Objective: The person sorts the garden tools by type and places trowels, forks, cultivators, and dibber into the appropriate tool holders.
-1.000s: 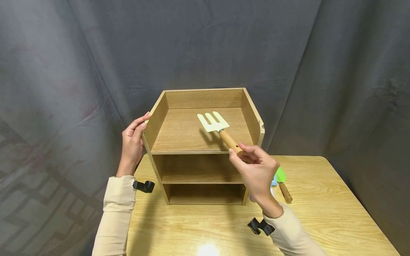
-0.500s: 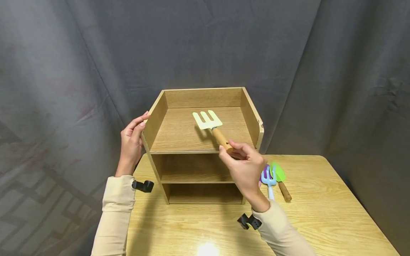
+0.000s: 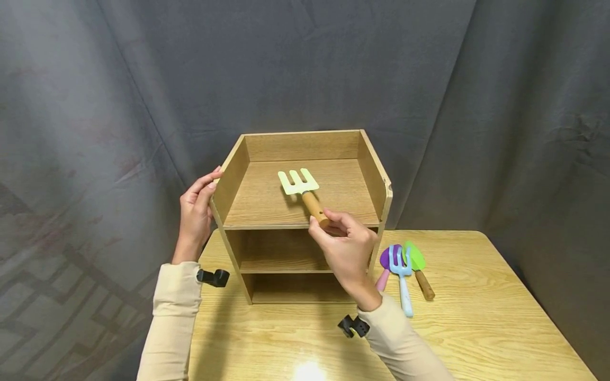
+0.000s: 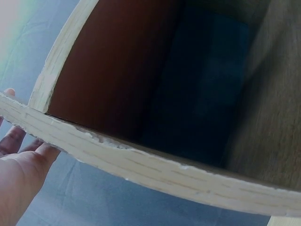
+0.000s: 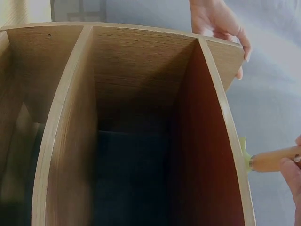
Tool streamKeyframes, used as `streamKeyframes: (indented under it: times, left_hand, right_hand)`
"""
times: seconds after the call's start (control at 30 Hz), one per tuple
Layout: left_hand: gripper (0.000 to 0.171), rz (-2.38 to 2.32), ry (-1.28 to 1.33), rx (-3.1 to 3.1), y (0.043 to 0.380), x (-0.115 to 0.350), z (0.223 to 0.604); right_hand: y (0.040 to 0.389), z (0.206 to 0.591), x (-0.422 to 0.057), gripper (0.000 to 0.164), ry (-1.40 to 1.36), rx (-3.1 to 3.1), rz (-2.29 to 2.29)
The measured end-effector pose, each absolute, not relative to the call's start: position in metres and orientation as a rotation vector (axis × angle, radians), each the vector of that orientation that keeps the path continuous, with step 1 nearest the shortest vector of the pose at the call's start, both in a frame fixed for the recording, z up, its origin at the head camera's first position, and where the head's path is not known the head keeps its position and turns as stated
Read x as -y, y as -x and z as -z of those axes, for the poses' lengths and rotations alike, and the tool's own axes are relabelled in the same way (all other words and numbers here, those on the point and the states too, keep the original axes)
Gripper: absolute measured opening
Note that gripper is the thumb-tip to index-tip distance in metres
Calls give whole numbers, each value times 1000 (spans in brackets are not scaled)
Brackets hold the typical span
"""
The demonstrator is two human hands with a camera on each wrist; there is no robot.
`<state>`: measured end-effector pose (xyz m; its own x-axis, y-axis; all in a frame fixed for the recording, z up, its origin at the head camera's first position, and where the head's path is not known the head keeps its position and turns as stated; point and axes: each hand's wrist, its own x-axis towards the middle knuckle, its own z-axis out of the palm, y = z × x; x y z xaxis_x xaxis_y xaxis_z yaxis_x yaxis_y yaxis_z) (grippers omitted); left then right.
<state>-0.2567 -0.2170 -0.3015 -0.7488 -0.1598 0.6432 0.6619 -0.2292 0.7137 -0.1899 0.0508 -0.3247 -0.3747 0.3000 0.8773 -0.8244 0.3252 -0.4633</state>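
Observation:
A small garden hand fork (image 3: 298, 182) with pale yellow tines and a wooden handle lies over the top board of a wooden shelf (image 3: 329, 206). My right hand (image 3: 345, 243) pinches the handle end between thumb and fingers. In the right wrist view, the hand fork (image 5: 268, 161) is partly hidden behind the top board's edge. Whether the tines touch the board, I cannot tell. My left hand (image 3: 196, 209) grips the upper front corner of the shelf's left side panel. In the left wrist view, fingers of the left hand (image 4: 23, 172) are partly hidden behind that panel.
Right of the shelf, on the wooden table (image 3: 486, 301), lie a light blue hand fork (image 3: 404, 288), a green trowel (image 3: 416, 256) with a wooden handle, and a purple tool (image 3: 384, 259) partly under the blue fork. A grey curtain (image 3: 305, 63) hangs behind.
My right hand has carried the yellow hand fork leftward over the top board, and the fork looks slightly lower. The blue and purple tools have come into view. My left hand has stayed put.

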Motion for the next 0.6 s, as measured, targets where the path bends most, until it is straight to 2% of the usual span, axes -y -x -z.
streamKeyframes:
  times: [0.6]
  left_hand:
    - [24,1999,597,1523,256,218,302]
  right_hand:
    - [203,332,-36,16,-485,1526,-1267]
